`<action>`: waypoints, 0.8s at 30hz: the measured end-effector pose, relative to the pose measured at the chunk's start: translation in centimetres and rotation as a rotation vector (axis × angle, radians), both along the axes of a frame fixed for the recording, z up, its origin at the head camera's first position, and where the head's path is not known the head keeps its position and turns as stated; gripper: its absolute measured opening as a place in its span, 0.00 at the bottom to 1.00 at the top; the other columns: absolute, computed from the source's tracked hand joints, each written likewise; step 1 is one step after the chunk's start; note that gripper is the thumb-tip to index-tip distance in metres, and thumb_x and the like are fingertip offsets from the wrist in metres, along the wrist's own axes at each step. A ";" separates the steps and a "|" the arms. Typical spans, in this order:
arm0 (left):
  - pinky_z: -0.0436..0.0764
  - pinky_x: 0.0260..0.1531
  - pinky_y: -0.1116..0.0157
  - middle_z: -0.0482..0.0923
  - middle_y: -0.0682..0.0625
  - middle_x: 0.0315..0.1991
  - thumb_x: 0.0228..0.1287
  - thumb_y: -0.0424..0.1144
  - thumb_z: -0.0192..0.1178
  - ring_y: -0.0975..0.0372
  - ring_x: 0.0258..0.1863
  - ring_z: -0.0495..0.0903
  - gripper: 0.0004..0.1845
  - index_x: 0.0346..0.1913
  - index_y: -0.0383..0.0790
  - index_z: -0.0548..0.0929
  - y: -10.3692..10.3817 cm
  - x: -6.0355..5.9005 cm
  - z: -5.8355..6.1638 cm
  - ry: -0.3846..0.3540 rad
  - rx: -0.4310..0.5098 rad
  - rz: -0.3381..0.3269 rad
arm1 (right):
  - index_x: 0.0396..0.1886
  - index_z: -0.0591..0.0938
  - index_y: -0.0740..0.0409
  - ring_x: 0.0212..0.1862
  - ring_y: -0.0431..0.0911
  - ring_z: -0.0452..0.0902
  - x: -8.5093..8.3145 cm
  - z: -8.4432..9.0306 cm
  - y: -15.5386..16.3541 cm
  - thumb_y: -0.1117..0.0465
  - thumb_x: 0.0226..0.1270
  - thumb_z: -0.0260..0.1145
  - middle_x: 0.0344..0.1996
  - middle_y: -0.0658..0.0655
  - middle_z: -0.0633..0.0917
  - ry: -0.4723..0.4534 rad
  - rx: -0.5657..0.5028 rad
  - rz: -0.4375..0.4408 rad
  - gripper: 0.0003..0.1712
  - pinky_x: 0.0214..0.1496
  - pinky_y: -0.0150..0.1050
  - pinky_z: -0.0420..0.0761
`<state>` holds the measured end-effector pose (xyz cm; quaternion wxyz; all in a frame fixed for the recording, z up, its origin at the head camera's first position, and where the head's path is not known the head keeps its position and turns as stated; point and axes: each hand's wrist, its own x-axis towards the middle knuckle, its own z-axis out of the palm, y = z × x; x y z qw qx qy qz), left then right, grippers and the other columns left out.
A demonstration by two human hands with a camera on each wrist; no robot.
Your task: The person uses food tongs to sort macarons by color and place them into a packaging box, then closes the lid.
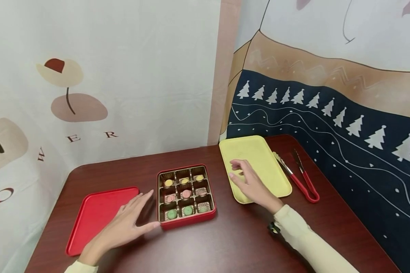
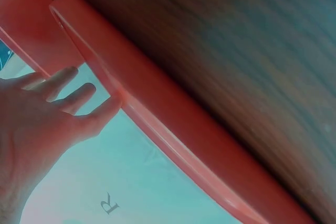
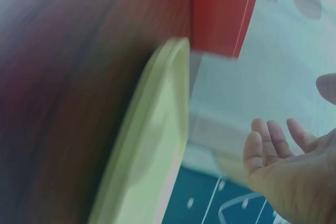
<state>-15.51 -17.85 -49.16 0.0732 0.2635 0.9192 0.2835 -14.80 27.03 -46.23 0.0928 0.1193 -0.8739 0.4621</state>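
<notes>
A red tin box (image 1: 188, 221) stands open mid-table, its nine brown compartments filled with several yellow, pink and green sweets (image 1: 186, 193). Its red lid (image 1: 95, 212) lies flat to the left. My left hand (image 1: 130, 220) rests flat between them with straight fingers, and the thumb touches the box's front left corner. In the left wrist view that left hand (image 2: 47, 108) meets the red box wall (image 2: 157, 114). My right hand (image 1: 247, 180) hovers over an empty yellow tray (image 1: 259, 151), its fingers loosely curled and holding nothing. The right wrist view shows the right hand (image 3: 283, 161) beside the yellow tray (image 3: 152, 145).
Red-handled metal tongs (image 1: 300, 178) lie on the dark wood table (image 1: 232, 239) right of the yellow tray. Printed cloth backdrops hang close behind and to the right. The table edge runs near on the left and front.
</notes>
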 end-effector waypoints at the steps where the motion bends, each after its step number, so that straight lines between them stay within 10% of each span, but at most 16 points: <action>1: 0.54 0.70 0.23 0.62 0.34 0.82 0.66 0.71 0.70 0.34 0.81 0.57 0.57 0.88 0.43 0.60 -0.1 0.0 0.1 0.004 -0.003 0.003 | 0.74 0.74 0.64 0.66 0.55 0.75 -0.2 0.1 -0.7 0.56 0.84 0.67 0.64 0.62 0.79 -0.008 -0.001 0.013 0.28 0.68 0.61 0.76; 18: 0.56 0.65 0.20 0.67 0.33 0.77 0.69 0.66 0.69 0.34 0.76 0.62 0.50 0.82 0.37 0.68 -4.3 -0.3 1.1 -0.003 -0.107 0.131 | 0.76 0.73 0.60 0.66 0.51 0.76 -1.7 1.4 -7.8 0.50 0.88 0.61 0.66 0.58 0.77 -0.057 -0.008 0.179 0.28 0.69 0.54 0.78; 24: 0.66 0.62 0.24 0.76 0.32 0.69 0.71 0.55 0.73 0.35 0.69 0.71 0.38 0.74 0.35 0.77 -7.3 -0.7 0.7 0.114 -0.096 0.126 | 0.75 0.74 0.57 0.67 0.48 0.73 -2.0 1.4 -9.4 0.49 0.88 0.60 0.65 0.59 0.77 -0.049 0.012 0.224 0.26 0.69 0.56 0.76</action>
